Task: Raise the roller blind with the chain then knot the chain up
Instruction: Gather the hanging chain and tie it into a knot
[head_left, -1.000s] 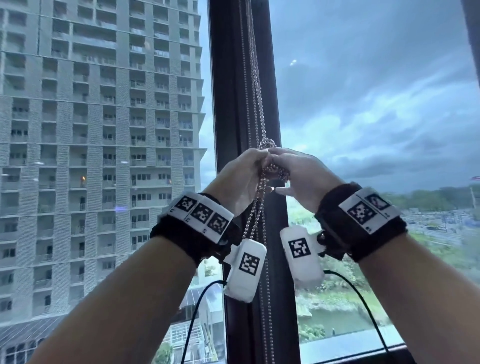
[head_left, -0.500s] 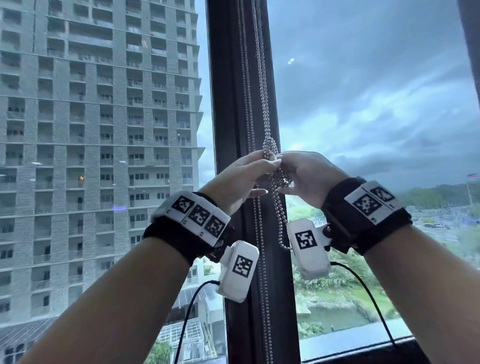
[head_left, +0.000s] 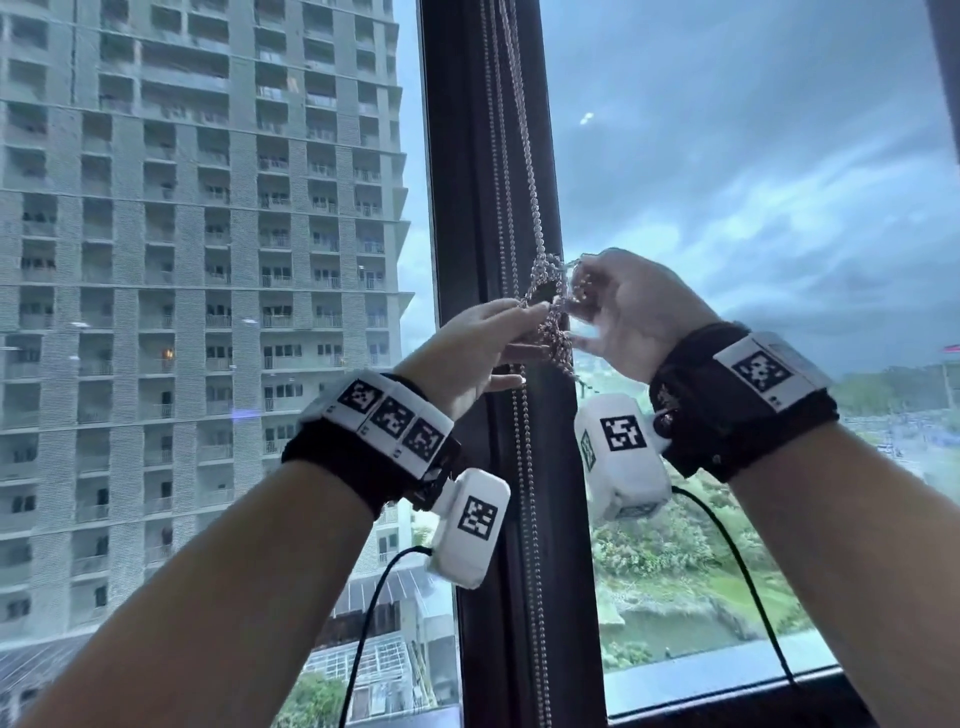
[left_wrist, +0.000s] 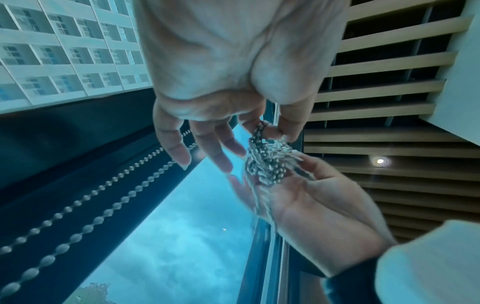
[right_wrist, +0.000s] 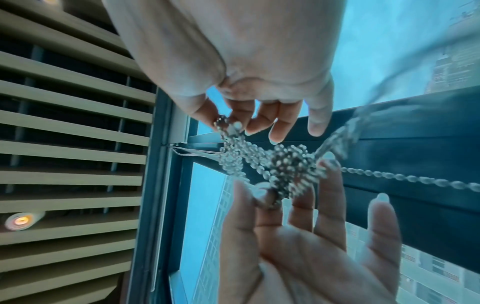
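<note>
We see the bead chain (head_left: 524, 171) hanging in front of the dark window mullion (head_left: 467, 208), bunched into a loose knot (head_left: 551, 317) between both hands. The left hand (head_left: 470, 348) pinches the knot's left side between thumb and forefinger; the right hand (head_left: 631, 312) pinches a loop at its right, other fingers spread.

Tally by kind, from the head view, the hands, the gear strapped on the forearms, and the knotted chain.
hands: 2 (left hand, right hand)
black wristbands: 2
white camera pods: 2
black cables: 2
knotted bead chain: 1
Total: 9
</note>
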